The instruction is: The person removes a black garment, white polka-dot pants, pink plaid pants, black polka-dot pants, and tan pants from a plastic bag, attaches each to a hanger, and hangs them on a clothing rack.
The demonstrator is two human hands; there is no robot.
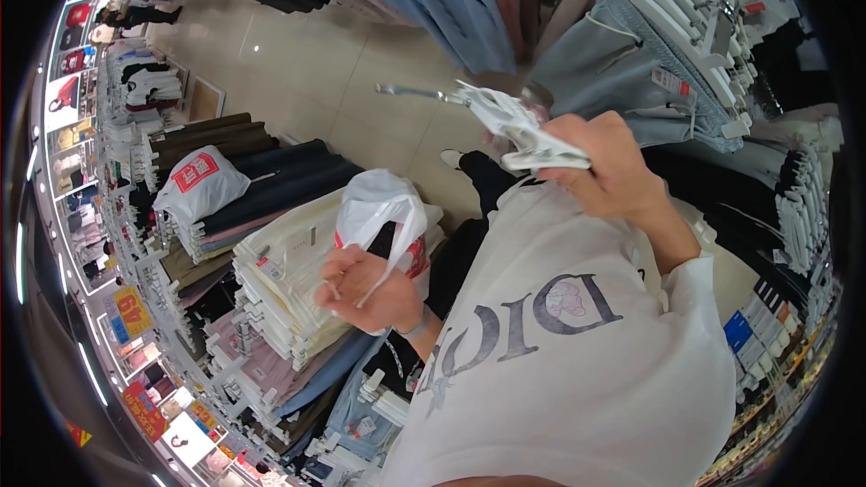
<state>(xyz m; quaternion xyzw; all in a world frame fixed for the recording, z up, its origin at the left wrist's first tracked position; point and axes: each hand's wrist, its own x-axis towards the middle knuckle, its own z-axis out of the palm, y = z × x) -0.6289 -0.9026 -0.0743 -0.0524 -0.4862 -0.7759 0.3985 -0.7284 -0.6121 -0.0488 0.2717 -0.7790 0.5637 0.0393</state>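
Note:
My right hand (606, 164) is closed around a bunch of white plastic hangers (532, 131), held up in front of my chest. A metal hook (406, 91) sticks out from them to the left. My left hand (374, 290) is turned palm up with its fingers curled, a band round the wrist. The handle strap of a white plastic bag (383, 196) crosses this hand. Red print and something dark show on the bag, which overlaps a stack of cream trousers (293, 257) on hangers.
Another white bag with a red label (200, 182) lies on dark folded garments at the left. Jeans (622, 72) hang on white hangers at the upper right. Tiled floor (334, 63) lies between the racks, and a person in dark clothes (140, 15) stands far off.

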